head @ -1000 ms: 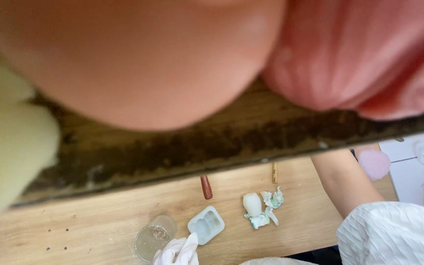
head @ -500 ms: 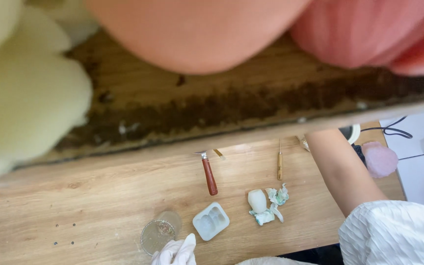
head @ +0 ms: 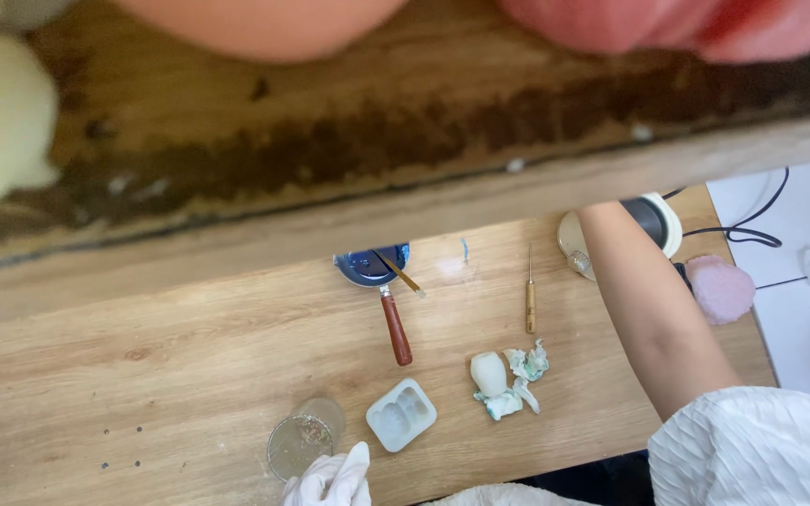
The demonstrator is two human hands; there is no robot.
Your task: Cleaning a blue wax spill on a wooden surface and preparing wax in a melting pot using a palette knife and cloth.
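View from above of a wooden desk (head: 142,375). At 6 o'clock, a white-gloved left hand (head: 330,480) shows at the bottom edge, fingers loosely spread, touching a clear glass cup (head: 304,439); whether it grips the cup cannot be told. Just beside the cup, at 3 o'clock from it, lies a pale blue mould (head: 401,414). Farther right sit a white lump (head: 489,373) and crumpled tissue (head: 527,365). At 12 o'clock from the mould lies a small pan (head: 372,266) with a red-brown handle, and a thin awl (head: 531,298) to its right. The bare right arm (head: 653,309) reaches toward 1 o'clock; its hand is hidden behind a shelf (head: 405,159) edge, near a round white device (head: 653,220).
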